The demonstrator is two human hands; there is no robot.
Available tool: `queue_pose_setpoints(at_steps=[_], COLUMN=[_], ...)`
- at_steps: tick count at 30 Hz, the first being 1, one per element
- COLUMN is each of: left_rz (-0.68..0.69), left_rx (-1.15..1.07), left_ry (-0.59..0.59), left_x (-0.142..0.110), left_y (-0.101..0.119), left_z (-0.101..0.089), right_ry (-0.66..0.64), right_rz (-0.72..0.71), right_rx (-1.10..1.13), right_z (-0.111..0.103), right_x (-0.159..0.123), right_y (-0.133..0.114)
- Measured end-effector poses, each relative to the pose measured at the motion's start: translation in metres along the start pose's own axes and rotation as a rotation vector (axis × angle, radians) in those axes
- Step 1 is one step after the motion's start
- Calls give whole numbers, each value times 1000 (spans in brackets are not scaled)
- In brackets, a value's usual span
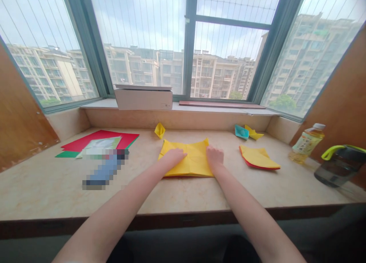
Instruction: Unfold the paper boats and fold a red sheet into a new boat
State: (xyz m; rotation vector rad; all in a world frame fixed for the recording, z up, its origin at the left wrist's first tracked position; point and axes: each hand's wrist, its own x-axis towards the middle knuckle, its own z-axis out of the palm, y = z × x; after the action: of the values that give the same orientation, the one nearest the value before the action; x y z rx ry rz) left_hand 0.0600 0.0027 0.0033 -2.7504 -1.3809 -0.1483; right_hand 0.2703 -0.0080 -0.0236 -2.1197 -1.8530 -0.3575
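A sheet of yellow origami paper (pixel 197 164) with crease lines lies in front of me, its two far corners raised. A thin red edge shows beneath its near side. My left hand (pixel 173 157) rests on the paper's left half, fingers drawn together against the surface. At the right edge, my right hand (pixel 215 156) is closed like a fist around the paper's side; its fingertips are hidden.
Beyond the paper stands a yellow folded boat (pixel 160 130). Right are a blue paper boat (pixel 241 132), another yellow boat (pixel 254 132), stacked paper (pixel 259 157), a drink bottle (pixel 307 142) and dark cup (pixel 340 165). Left lie red sheets (pixel 88 140) and a blurred blue item (pixel 104 171).
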Motion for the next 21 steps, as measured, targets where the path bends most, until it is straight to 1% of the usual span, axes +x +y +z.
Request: queue_pose_setpoints(at_steps=[3,6,10,15,19,21], left_rz=[-56,-92,-88,-96,-111,-117], left_rx=[-31,-59,-110,-165,-204,-228], left_ry=[22,52,80,37,6,11], left_x=[18,25,24,24,24,23], left_y=[8,14,14,5,5,6], left_z=[5,15,29,40,43,42], right_ry=[-3,-10,-11,66,121,117], right_rz=[-11,-19,-14,-8,-131,-149], right_rx=[-41,-71,-85,-101,-147,-160], right_z=[0,2,4,1,-4,-8], right_x=[0,1,2,-2,-7,-5], right_y=[1,3,5,4,0,-6])
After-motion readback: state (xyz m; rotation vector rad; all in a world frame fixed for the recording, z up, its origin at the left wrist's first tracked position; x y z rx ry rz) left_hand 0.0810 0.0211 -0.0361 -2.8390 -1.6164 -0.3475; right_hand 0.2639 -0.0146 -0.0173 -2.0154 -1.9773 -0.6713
